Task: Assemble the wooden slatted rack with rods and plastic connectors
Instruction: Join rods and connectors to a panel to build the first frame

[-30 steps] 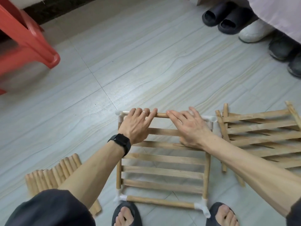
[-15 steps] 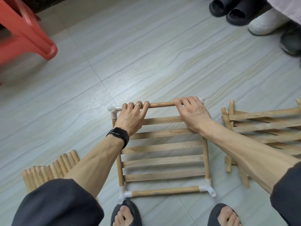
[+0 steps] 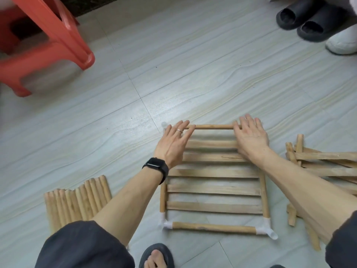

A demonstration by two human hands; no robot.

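Slatted rack flat on tiled floor, left hand and right hand apart, fingers straight, resting on far rod, spare rods near the floor's left edge

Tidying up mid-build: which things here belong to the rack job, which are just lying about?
Job: square wooden slatted frame; white plastic corner connector; bundle of round wooden rods; pile of wooden slatted panels.
Lying about: red plastic stool; black slide sandals; white shoe.

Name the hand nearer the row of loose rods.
Left. The left hand rests on the rack at its far-left corner, beyond the rods; the right hand at its far-right corner, farther away.
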